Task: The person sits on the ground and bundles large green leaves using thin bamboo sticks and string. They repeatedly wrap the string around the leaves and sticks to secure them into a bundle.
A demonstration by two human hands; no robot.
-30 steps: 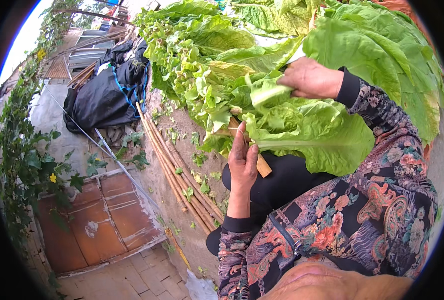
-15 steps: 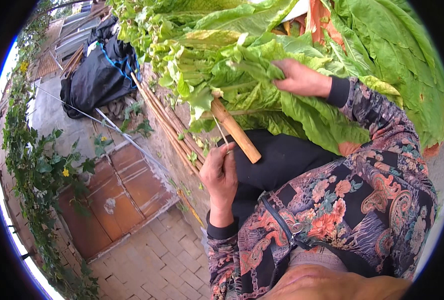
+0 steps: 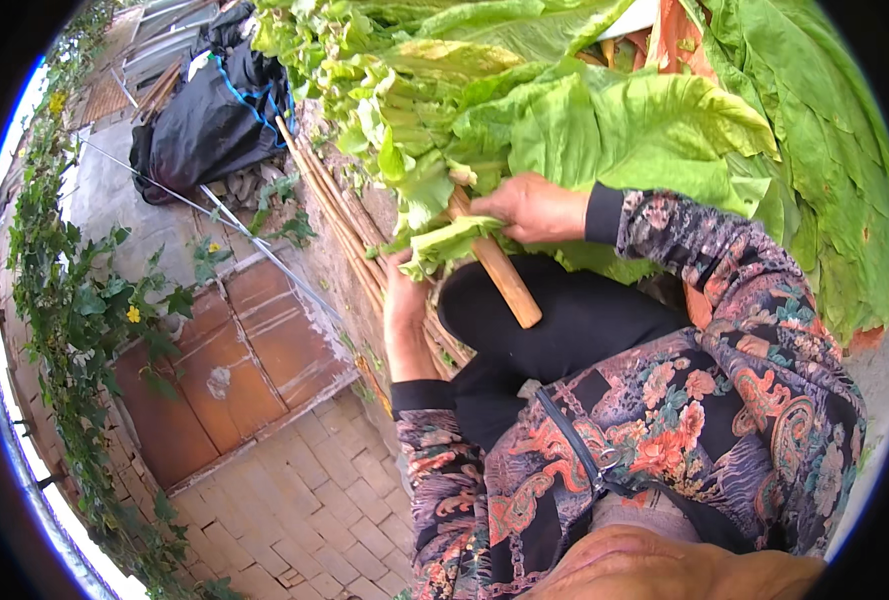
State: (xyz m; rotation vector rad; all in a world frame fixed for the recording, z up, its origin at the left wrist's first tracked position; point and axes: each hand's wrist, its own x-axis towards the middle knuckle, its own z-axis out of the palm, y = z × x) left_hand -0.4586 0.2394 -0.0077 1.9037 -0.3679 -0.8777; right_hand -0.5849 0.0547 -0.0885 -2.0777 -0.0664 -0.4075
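A wooden stick point(image 3: 504, 277) slants over my black-clad thigh, its far end under a pile of broad green leaves point(image 3: 624, 120) that look like tobacco. My right hand point(image 3: 536, 208) is closed on the stem end of a tobacco leaf point(image 3: 452, 243), which lies across the stick. Just left of the stick, my left hand point(image 3: 405, 295) is at the tip of this leaf. Its fingers are bent and partly covered by the leaf, so what they pinch is hidden. Thick pale stem ends point(image 3: 389, 130) bunch along the pile's left side.
Several long thin poles point(image 3: 329, 205) lie left of the pile. Beyond them are a black sheet-covered heap point(image 3: 209, 140) with blue cord, a rusty brown panel point(image 3: 234, 375) and a climbing vine point(image 3: 74, 290). Brick paving point(image 3: 304, 490) spreads at lower left. More leaves point(image 3: 814, 150) are stacked at right.
My right hand has come left and nearer, bringing a leaf across the stick. My left hand has moved up and left to the leaf tip; the string it pinched is out of sight.
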